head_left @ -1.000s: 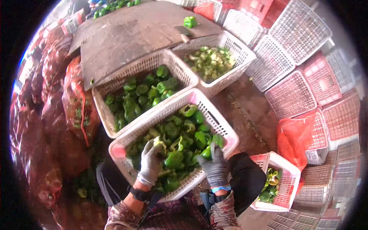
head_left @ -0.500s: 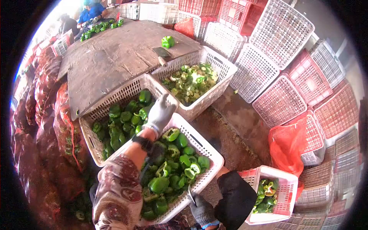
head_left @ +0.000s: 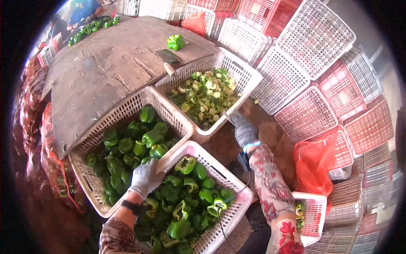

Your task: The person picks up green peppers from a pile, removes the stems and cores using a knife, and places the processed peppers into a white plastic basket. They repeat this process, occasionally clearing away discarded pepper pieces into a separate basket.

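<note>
My left hand, in a white glove, is at the shared edge of two crates, its fingers curled at a green bell pepper; the grip is partly hidden. Whole green peppers fill the left crate. Cut-open green peppers lie in the nearer crate. My right hand, in a grey glove, is closed around a small knife. Its blade is by the rim of the crate holding pale pepper cores and scraps.
A worn wooden board bears a single green pepper and a wide-bladed knife. Stacked white and red crates line the right, with red netting. Filled mesh sacks stand left. Another person sits beyond the board.
My left hand has come down and left from above the crates to the whole peppers. My right hand has risen from low near the cut peppers to the scrap crate's rim. The view has shifted slightly.
</note>
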The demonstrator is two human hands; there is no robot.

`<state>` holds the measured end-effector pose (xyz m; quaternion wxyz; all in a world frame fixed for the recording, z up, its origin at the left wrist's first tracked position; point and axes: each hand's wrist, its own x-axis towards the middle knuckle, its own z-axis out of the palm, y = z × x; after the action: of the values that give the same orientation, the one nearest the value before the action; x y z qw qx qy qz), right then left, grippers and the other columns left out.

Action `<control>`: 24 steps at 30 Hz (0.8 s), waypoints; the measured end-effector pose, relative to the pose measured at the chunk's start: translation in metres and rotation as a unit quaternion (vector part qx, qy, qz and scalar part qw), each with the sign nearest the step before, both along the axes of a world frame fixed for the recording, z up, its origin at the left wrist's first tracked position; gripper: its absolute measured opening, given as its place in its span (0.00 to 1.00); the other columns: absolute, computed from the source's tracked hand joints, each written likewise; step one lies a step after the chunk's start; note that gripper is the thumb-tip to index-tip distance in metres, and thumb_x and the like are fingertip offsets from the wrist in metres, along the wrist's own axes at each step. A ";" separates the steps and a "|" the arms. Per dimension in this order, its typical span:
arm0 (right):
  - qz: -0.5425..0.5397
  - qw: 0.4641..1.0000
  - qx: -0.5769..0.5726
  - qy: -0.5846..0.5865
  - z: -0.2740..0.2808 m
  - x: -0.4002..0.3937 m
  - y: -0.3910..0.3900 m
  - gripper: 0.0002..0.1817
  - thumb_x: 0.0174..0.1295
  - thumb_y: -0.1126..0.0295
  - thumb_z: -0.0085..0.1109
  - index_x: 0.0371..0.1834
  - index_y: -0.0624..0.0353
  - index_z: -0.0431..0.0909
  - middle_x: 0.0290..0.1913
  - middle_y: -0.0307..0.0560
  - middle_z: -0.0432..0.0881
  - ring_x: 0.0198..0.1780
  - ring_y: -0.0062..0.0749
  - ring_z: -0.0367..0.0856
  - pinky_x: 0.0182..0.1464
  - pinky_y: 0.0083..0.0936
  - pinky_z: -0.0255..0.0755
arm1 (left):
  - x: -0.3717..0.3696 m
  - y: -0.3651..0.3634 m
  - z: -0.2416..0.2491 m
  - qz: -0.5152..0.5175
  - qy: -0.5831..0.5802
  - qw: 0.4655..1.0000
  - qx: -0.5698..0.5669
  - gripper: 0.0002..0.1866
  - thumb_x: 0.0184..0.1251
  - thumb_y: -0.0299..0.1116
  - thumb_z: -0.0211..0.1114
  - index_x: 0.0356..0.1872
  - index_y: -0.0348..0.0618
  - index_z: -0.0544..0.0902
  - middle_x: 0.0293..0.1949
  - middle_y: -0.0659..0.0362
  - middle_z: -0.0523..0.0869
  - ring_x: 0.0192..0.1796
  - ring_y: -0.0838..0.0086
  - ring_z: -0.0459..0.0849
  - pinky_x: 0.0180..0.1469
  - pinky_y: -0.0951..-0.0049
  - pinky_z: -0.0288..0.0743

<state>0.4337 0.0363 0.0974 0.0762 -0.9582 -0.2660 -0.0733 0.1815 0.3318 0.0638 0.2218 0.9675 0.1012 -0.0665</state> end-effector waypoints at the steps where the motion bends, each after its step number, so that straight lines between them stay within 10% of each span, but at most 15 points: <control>1: 0.034 0.999 0.024 -0.013 -0.009 0.023 -0.001 0.21 0.66 0.71 0.41 0.61 0.48 0.74 0.63 0.53 0.74 0.60 0.46 0.75 0.62 0.35 0.69 | 0.000 0.000 -0.001 0.000 0.000 1.000 -0.003 0.23 0.58 0.42 0.63 0.52 0.43 0.71 0.39 0.47 0.83 0.44 0.51 0.83 0.48 0.55 0.75; 7: -0.020 0.940 -0.338 -0.040 -0.004 0.094 0.031 0.19 0.69 0.69 0.41 0.60 0.46 0.75 0.66 0.46 0.70 0.66 0.41 0.69 0.75 0.40 0.49 | 0.003 -0.001 0.005 0.004 0.007 1.000 0.005 0.24 0.56 0.42 0.64 0.52 0.42 0.72 0.40 0.49 0.82 0.44 0.53 0.82 0.48 0.56 0.75; 12: 0.115 0.959 -0.252 -0.061 -0.032 0.145 0.004 0.10 0.61 0.71 0.52 0.39 0.51 0.84 0.44 0.44 0.84 0.51 0.41 0.82 0.47 0.40 0.79 | 0.006 -0.003 0.003 0.000 -0.006 1.000 0.019 0.26 0.53 0.42 0.66 0.53 0.42 0.73 0.41 0.49 0.82 0.47 0.53 0.81 0.48 0.57 0.75; 24: 0.139 0.964 -0.222 -0.048 -0.025 0.122 -0.002 0.11 0.57 0.72 0.54 0.41 0.52 0.83 0.42 0.47 0.84 0.50 0.43 0.80 0.50 0.39 0.77 | 0.004 -0.001 0.004 0.002 -0.011 1.000 0.015 0.27 0.54 0.40 0.66 0.54 0.42 0.71 0.40 0.48 0.82 0.44 0.51 0.81 0.46 0.55 0.76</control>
<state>0.5561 0.0344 0.0729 -0.1421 -0.9000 -0.4094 -0.0472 0.1851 0.3304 0.0678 0.2085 0.9712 0.1014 -0.0541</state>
